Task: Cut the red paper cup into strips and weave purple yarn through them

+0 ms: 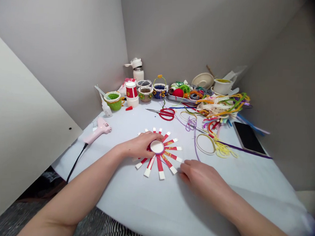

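Note:
A paper cup cut into strips lies splayed out like a sun on the table, its strips red with gold print and white ends. My left hand curves round its raised white base, fingers on the far side and thumb on the near side. Purple yarn circles that base, and a thin strand leads towards my right hand. Those fingers are pinched together on the purple yarn, just right of the strips. From there the yarn runs back to a loose tangle. My right fingertips are partly hidden.
Red-handled scissors lie beyond the cup. A pink glue gun with a black cord is at left. Small decorated baskets, a yarn tray, ribbons, a yellow-rimmed ring and a phone stand or lie further back.

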Tool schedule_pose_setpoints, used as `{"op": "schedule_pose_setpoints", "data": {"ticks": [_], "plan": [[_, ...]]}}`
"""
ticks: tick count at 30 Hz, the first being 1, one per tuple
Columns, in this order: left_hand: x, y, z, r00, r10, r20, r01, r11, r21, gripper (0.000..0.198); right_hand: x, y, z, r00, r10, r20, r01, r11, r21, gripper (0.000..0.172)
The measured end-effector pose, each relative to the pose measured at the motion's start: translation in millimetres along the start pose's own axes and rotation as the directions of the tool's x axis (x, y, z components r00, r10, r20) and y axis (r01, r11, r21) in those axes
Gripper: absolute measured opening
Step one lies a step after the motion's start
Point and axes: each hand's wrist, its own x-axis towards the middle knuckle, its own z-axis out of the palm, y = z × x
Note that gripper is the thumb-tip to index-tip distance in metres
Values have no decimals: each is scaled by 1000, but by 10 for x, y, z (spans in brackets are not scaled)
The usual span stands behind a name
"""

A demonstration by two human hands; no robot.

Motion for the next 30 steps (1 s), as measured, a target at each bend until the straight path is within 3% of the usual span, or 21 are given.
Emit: {"op": "schedule_pose_setpoints", "data": {"ticks": [4, 9, 14, 19, 25, 30], "plan": [[0, -26, 14, 1000, 17, -11, -17, 1000, -12, 55, 96, 163, -8, 990, 101, -101, -91, 991, 98, 21], [8, -47, 36, 999, 47, -19, -47, 999, -21, 55, 421, 353, 69, 962, 104, -251, -19, 947, 321, 22], [13, 2, 33, 997, 71, -8, -71, 997, 7, 50, 695, 354, 174, 869, 232, -438, -78, 937, 341, 24], [-12, -11, 61, 997, 65, -33, -66, 998, -13, 49, 746, 311, 231, 887, 221, -405, -87, 942, 323, 26], [2, -30, 149, 983, 100, -153, -111, 992, -65, 69, 751, 315, 258, 880, 233, -415, -87, 936, 342, 25], [54, 13, 245, 972, -49, -230, 46, 999, -18, 67, 750, 310, 244, 881, 235, -411, -82, 931, 356, 23]]}}
